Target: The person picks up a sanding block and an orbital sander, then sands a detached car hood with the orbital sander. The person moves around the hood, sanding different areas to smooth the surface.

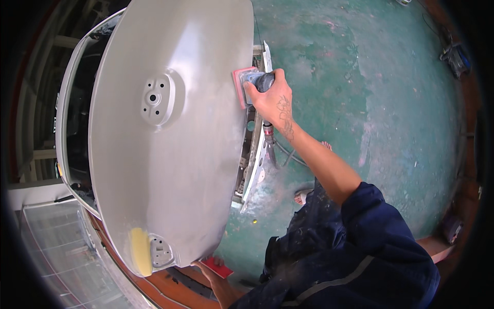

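My right hand (268, 100) is closed around the dark round head of an air sander (252, 82). The sander's red-edged square pad rests at the right edge of a large grey car body panel (190, 170). From under my wrist a hose fitting (268, 133) hangs down. At the panel's lower edge, my left hand (212, 273) grips a flat red sanding pad (222, 269); part of that hand is hidden. The panel has a round recess with bolt holes (153, 98) and a smaller holed recess (162, 251). A pale yellow filler patch (140, 252) lies beside the smaller one.
A white metal frame (256, 175) with holes shows beneath the panel's right edge. My sandalled foot (302, 196) stands on the worn green floor (329, 56). A grey hose (290, 154) trails behind my forearm. A blue-black machine (456, 59) sits at the far right.
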A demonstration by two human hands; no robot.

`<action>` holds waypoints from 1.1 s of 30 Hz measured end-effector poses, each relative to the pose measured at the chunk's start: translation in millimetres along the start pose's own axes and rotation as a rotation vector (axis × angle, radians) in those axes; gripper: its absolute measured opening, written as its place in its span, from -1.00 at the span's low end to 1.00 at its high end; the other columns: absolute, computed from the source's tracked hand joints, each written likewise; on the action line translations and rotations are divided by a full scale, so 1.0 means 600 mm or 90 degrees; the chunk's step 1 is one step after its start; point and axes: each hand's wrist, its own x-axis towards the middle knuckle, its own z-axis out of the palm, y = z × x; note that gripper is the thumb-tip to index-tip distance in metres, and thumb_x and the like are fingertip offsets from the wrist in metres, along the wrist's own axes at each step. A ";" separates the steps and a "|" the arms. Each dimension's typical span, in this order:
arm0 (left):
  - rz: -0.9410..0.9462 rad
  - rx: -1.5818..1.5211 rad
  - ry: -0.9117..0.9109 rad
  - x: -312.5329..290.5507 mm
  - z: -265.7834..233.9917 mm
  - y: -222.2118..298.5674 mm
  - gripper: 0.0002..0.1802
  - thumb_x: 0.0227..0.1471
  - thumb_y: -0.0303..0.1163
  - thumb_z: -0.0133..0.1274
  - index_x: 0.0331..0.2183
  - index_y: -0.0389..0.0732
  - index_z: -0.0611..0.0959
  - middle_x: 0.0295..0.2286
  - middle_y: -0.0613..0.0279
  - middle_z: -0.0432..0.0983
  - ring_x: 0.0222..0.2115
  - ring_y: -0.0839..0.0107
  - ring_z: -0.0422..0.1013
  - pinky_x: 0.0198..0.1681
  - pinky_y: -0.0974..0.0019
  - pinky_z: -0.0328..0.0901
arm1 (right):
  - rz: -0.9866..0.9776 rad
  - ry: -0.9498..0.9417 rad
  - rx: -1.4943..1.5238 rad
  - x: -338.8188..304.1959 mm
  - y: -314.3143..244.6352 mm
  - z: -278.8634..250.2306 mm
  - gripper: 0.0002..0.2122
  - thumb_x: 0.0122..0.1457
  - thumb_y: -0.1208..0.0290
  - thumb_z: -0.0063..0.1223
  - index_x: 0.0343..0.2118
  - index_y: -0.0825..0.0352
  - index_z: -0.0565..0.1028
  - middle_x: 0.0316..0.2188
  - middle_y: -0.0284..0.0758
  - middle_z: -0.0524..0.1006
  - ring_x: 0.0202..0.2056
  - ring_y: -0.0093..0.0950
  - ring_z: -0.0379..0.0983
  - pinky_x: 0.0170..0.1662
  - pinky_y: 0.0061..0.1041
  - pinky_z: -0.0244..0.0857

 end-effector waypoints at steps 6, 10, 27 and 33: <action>0.005 0.008 0.021 0.003 -0.011 -0.001 -0.12 0.12 0.59 -0.32 0.06 0.04 0.46 -0.26 0.34 0.42 -0.61 0.37 0.24 -0.63 0.30 0.16 | -0.083 -0.015 -0.017 -0.052 0.010 0.004 -0.45 0.02 0.17 0.40 -0.12 0.46 0.37 -0.25 0.03 0.54 -0.21 -0.01 0.54 -0.08 -0.14 0.43; -0.006 -0.017 0.028 0.000 -0.001 -0.001 -0.11 0.10 0.60 -0.29 0.06 0.04 0.46 -0.23 0.34 0.43 -0.62 0.37 0.24 -0.63 0.30 0.16 | -0.045 0.012 -0.026 -0.014 0.022 0.004 -0.42 0.01 0.17 0.41 -0.09 0.47 0.36 -0.21 0.05 0.54 -0.17 0.01 0.54 -0.08 -0.12 0.43; -0.004 0.012 -0.001 0.008 -0.013 -0.002 -0.11 0.09 0.60 -0.27 0.06 0.04 0.46 -0.22 0.35 0.44 -0.64 0.37 0.24 -0.64 0.29 0.17 | -0.034 -0.101 -0.034 -0.112 0.027 -0.022 -0.48 0.00 0.21 0.42 -0.17 0.48 0.38 -0.28 0.06 0.54 -0.23 0.04 0.56 -0.15 -0.12 0.45; 0.001 -0.003 -0.010 0.007 -0.016 -0.002 -0.12 0.11 0.60 -0.28 0.05 0.04 0.47 -0.22 0.35 0.45 -0.64 0.36 0.25 -0.64 0.28 0.19 | -0.068 -0.135 -0.021 -0.183 0.059 -0.023 -0.46 0.00 0.21 0.42 -0.12 0.48 0.38 -0.29 0.03 0.54 -0.20 0.01 0.56 -0.14 -0.12 0.45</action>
